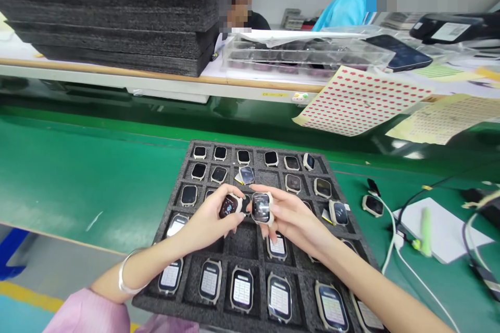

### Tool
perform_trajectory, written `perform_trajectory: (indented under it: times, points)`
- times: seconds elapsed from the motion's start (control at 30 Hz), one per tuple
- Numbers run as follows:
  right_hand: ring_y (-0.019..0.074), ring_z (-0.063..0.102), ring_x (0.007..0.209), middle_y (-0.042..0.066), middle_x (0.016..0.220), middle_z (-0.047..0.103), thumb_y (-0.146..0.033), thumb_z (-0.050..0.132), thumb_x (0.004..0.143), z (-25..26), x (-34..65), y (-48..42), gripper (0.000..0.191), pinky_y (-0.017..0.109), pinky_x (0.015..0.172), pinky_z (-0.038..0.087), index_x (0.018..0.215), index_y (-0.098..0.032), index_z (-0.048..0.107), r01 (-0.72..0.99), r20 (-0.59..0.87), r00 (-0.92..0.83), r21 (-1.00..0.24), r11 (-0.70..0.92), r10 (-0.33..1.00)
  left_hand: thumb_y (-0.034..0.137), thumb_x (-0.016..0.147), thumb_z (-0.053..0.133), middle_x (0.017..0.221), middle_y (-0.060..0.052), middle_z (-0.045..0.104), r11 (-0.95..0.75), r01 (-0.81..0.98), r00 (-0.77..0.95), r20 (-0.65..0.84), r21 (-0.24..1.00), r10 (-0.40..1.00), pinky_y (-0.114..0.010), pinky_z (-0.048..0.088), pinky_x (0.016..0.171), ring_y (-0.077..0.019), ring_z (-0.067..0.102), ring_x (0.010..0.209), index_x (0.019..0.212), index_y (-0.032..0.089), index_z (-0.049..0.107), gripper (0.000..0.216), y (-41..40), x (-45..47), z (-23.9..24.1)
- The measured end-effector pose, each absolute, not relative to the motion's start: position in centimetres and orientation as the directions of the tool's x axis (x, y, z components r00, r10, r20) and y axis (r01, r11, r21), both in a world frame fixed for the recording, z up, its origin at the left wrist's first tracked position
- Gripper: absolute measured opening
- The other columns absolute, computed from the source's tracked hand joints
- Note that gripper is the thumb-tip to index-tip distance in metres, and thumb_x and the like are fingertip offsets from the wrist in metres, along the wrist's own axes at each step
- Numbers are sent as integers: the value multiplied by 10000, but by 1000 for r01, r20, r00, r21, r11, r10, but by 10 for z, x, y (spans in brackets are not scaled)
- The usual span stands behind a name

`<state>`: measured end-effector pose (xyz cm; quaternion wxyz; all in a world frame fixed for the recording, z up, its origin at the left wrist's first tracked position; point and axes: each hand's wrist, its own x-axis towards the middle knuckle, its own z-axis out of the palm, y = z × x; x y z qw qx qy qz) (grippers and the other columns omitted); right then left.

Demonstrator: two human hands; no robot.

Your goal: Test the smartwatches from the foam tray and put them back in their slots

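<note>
A dark foam tray (244,243) lies on the green bench, its compartments holding many strapless smartwatches. Above its middle, my left hand (216,214) grips a smartwatch (229,206) whose dark screen shows a small lit display. Close beside it, my right hand (291,213) has its fingers closed around a second smartwatch (261,207), its dark face tilted toward me. In the front row, a watch (241,289) shows a white listed screen, as do several neighbours. Farther back, the screens are dark; one watch (246,174) has a yellow-edged piece beside it.
Black foam trays (117,15) are stacked on the shelf at the upper left. Clear plastic trays (304,54) and a phone (398,52) lie farther right. A red-dotted sticker sheet (359,101) hangs over the edge. Cables (388,255) and another watch (373,205) are on the right. Two people sit opposite.
</note>
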<state>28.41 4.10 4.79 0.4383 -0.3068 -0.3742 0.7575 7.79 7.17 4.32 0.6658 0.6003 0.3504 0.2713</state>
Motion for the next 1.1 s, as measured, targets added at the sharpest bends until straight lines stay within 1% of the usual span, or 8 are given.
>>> perform_trajectory:
  times: [0.13, 0.2, 0.33, 0.47, 0.63, 0.8, 0.9, 1.1]
  points:
    - [165, 684, 610, 84, 904, 690, -263, 726, 810, 51, 282, 39, 424, 266, 573, 585, 1213, -181, 621, -401, -151, -422, -853, -333, 894, 94, 774, 522, 715, 57, 494, 103, 69, 627, -124, 992, 769, -178, 353, 493, -58, 434, 517, 1022, 188, 485, 268, 71, 77, 42]
    - [157, 677, 587, 78, 882, 693, -279, 734, 802, 54, 282, 37, 427, 264, 567, 580, 1202, -178, 629, -381, -156, -419, -864, -329, 895, 87, 763, 522, 758, 48, 500, 90, 70, 625, -114, 993, 773, -181, 348, 491, -55, 434, 522, 1021, 190, 493, 279, 70, 76, 41]
    - [151, 671, 567, 85, 915, 695, -309, 748, 784, 56, 280, 34, 457, 259, 545, 570, 1207, -181, 629, -343, -174, -391, -884, -318, 904, 93, 767, 511, 673, 68, 465, 68, 84, 605, -105, 994, 789, -191, 339, 484, -63, 416, 491, 1043, 194, 493, 295, 71, 75, 40]
    - [141, 667, 569, 63, 856, 691, -289, 734, 798, 56, 278, 33, 433, 248, 566, 564, 1204, -176, 633, -336, -167, -371, -893, -299, 913, 93, 760, 513, 720, 52, 498, 56, 70, 625, -88, 996, 776, -205, 381, 544, -76, 447, 548, 1023, 190, 493, 281, 73, 75, 41]
    - [143, 660, 570, 44, 772, 685, -282, 721, 810, 55, 279, 34, 442, 254, 568, 560, 1223, -166, 618, -324, -153, -371, -903, -282, 916, 78, 750, 495, 662, 69, 464, 37, 92, 601, -86, 995, 794, -201, 371, 526, -71, 442, 511, 1028, 186, 499, 299, 75, 75, 42]
    - [145, 662, 582, 54, 830, 683, -306, 727, 803, 55, 278, 34, 476, 271, 577, 563, 1242, -169, 603, -303, -171, -374, -906, -295, 912, 85, 755, 496, 641, 71, 458, 45, 75, 575, -80, 996, 814, -195, 354, 502, -71, 427, 495, 1031, 182, 496, 292, 75, 74, 45]
    - [148, 659, 567, 49, 791, 683, -318, 725, 806, 55, 278, 34, 482, 274, 571, 563, 1244, -159, 602, -295, -175, -377, -908, -297, 909, 85, 751, 507, 656, 66, 458, 37, 63, 575, -67, 997, 815, -195, 370, 510, -74, 439, 510, 1018, 181, 501, 284, 75, 74, 46]
    - [159, 668, 598, 56, 837, 683, -294, 729, 802, 53, 278, 35, 464, 272, 559, 565, 1237, -183, 609, -311, -159, -386, -905, -290, 909, 148, 788, 546, 675, 55, 465, 85, 40, 590, -92, 996, 802, -194, 344, 452, -84, 452, 503, 1126, 183, 476, 347, 75, 74, 46]
